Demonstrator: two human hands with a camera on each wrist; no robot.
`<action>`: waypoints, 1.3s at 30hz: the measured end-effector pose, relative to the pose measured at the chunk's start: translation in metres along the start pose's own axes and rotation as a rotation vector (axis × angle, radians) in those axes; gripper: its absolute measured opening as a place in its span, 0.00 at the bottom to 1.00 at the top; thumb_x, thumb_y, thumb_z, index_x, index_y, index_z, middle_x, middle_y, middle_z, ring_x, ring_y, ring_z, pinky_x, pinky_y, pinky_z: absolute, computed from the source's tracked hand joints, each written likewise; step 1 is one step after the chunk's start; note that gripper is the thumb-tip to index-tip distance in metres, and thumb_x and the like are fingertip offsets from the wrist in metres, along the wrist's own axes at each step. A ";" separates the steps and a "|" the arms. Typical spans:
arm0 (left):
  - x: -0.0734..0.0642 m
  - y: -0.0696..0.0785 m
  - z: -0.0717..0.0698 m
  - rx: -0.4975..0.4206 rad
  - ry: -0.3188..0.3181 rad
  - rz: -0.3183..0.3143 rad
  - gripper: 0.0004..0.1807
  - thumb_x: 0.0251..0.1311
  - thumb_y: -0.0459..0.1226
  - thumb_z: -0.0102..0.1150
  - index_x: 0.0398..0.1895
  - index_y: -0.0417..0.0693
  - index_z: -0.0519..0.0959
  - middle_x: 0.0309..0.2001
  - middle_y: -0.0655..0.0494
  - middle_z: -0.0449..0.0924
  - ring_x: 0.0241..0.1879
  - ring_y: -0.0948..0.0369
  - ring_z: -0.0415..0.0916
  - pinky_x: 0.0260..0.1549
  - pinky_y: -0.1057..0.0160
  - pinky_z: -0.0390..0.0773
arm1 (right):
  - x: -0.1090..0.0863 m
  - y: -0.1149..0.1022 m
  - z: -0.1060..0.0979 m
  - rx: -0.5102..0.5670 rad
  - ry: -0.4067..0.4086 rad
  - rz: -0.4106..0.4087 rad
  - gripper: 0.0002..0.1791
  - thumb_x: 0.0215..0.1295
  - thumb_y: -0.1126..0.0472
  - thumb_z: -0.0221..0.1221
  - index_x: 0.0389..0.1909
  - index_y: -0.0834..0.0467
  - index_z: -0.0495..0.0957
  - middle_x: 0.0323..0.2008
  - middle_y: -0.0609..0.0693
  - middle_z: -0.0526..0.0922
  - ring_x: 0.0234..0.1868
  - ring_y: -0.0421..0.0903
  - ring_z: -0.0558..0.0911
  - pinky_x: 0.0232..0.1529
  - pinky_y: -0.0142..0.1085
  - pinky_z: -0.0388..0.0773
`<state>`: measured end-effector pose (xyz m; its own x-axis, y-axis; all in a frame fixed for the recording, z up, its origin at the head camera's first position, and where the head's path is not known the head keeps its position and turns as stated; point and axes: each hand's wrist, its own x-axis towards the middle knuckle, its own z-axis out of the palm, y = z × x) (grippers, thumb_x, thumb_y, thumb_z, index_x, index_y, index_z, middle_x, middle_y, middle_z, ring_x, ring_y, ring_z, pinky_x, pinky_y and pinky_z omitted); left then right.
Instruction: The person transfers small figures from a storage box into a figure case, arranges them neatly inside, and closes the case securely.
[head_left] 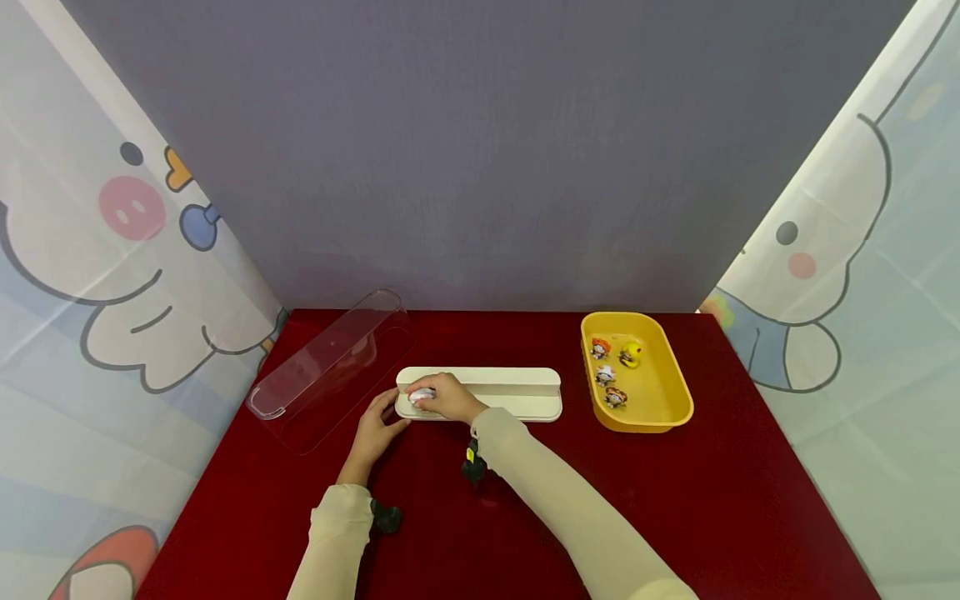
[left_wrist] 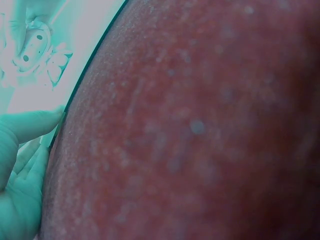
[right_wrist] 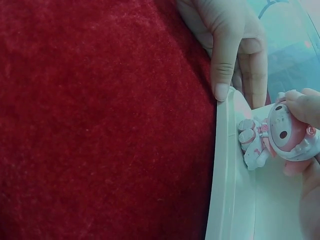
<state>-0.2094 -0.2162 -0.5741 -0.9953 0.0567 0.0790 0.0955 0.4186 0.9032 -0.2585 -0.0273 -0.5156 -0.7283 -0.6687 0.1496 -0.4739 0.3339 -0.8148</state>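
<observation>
White and pink figurine point(head_left: 422, 396): in the head view, located at the left end of the white tray point(head_left: 528, 407), at the fingertips of the right hand point(head_left: 447, 395). Left hand point(head_left: 372, 429): thumb and fingers apart, touching the tray's left end. Yellow bin point(head_left: 678, 408): to the right.

Left wrist view: the figurine's face shows beyond the left thumb.

Right wrist view: right thumb and fingers clamp the figurine by its head; its feet, outside the grip, point toward the tray's near rim. Contact with the tray floor cannot be determined.
</observation>
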 end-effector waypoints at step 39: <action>-0.002 0.001 0.001 -0.009 0.013 -0.009 0.35 0.52 0.23 0.63 0.65 0.32 0.63 0.65 0.37 0.60 0.64 0.42 0.61 0.63 0.51 0.66 | -0.002 0.002 0.000 0.097 0.009 -0.016 0.20 0.57 0.70 0.63 0.52 0.66 0.78 0.53 0.57 0.79 0.55 0.49 0.77 0.54 0.30 0.77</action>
<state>-0.2077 -0.2154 -0.5737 -0.9963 0.0413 0.0757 0.0860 0.4111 0.9075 -0.2581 -0.0255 -0.5176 -0.7257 -0.6673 0.1674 -0.4355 0.2573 -0.8626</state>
